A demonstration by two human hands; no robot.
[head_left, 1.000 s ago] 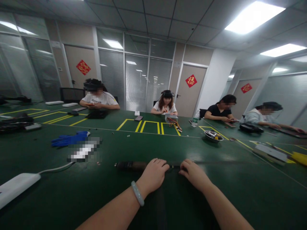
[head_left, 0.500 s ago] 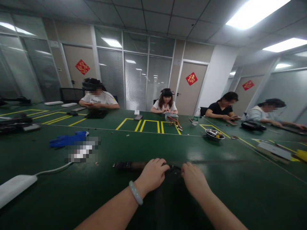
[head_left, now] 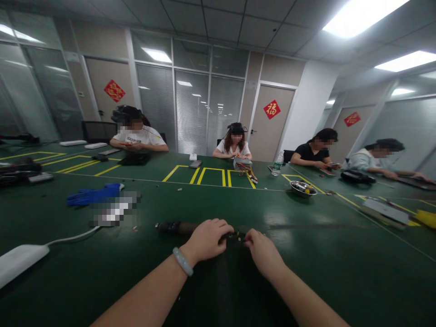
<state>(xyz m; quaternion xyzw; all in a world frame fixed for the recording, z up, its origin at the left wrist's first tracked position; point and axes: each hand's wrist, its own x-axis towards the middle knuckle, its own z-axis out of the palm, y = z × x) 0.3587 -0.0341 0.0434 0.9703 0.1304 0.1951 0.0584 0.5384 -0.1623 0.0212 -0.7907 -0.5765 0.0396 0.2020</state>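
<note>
My left hand (head_left: pixel 210 238) grips the dark cylindrical tool (head_left: pixel 182 228) on the near green surface (head_left: pixel 102 272); my right hand (head_left: pixel 264 252) pinches something dark (head_left: pixel 240 235), details unclear. Far right, a shiny round bowl (head_left: pixel 300 194) holds small parts (head_left: pixel 305 187).

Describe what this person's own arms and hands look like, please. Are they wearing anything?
Both the left hand and right hand are ungloved, and no sleeve shows on either forearm. Around the left wrist sits a smooth, rounded bangle in pale grey-green, with a slight shine. The right wrist has no bangle or watch. Any rings are too small to make out.
</note>
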